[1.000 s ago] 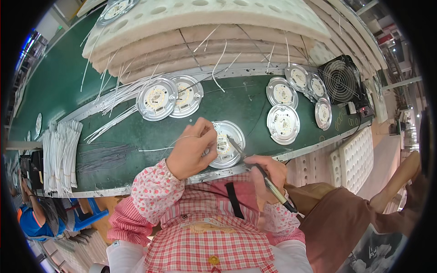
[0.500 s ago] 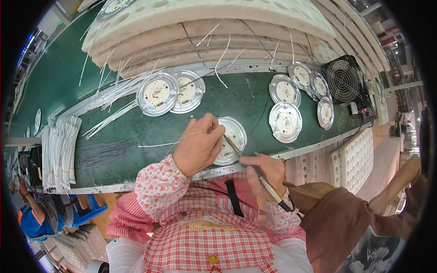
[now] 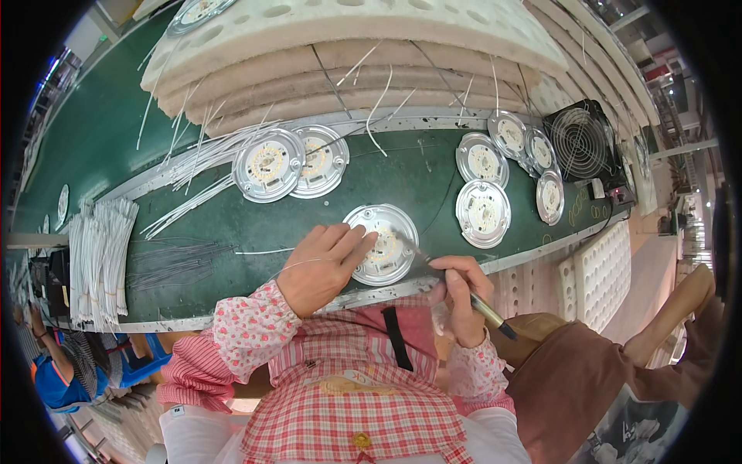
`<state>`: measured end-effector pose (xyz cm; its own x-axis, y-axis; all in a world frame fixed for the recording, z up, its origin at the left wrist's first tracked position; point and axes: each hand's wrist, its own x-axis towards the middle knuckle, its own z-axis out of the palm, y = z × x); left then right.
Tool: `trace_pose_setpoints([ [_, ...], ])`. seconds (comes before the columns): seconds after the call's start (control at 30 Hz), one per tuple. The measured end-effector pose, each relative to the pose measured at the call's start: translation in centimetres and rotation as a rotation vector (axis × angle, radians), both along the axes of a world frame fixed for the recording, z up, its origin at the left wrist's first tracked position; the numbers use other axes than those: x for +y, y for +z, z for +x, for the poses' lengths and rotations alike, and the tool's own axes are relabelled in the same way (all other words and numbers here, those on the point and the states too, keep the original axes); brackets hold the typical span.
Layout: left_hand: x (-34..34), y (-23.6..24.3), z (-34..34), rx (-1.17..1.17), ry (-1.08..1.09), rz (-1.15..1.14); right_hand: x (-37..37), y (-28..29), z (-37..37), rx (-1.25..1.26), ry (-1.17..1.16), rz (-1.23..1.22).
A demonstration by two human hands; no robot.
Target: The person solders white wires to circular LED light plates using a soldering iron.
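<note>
A round silver LED light board (image 3: 386,267) lies flat on the green bench near its front edge. My left hand (image 3: 321,267) rests at the board's left side, fingers stretched onto its rim and face. A thin white wire (image 3: 267,251) runs to that hand, and a strand crosses the back of it. In my right hand (image 3: 464,298) is a soldering iron (image 3: 489,314) with a gold-coloured handle. Its blurred tip points up and left over the board's right part. Whether the tip touches the board, I cannot tell.
Two more light boards (image 3: 267,165) overlap at the back left; several others (image 3: 484,213) lie right, before a black fan (image 3: 580,139). Bundled white wires (image 3: 100,259) and dark wires (image 3: 174,267) lie left. Stacked foam trays (image 3: 348,46) stand behind. Another person's arm (image 3: 672,317) shows right.
My left hand has moved down and left, its pinched fingers spreading onto the board. The soldering iron and my right hand have shifted slightly right, uncovering the board's middle.
</note>
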<state>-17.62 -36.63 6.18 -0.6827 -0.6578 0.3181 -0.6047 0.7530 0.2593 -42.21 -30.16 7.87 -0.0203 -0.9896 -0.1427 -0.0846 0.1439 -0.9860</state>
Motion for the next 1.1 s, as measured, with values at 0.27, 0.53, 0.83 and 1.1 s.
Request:
trace_pose_setpoints([
  [0.27, -2.0, 1.6, -0.1, 0.094, -0.054, 0.112, -3.2, 0.5, 3.5, 0.960, 0.018, -0.686],
  [0.53, -3.1, 2.1, -0.8, 0.652, 0.066, 0.698, -3.2, 0.8, 2.8, 0.398, -0.228, -0.369],
  [0.83, -1.5, 3.9, -1.6, 0.598, 0.087, 0.634, -0.9, -0.1, 2.8, 0.312, -0.306, -0.375],
  [1.1, -1.3, 5.5, -2.4, 0.549, -0.020, 0.509, -0.4, -0.3, 2.1, 0.239, -0.342, -0.444],
])
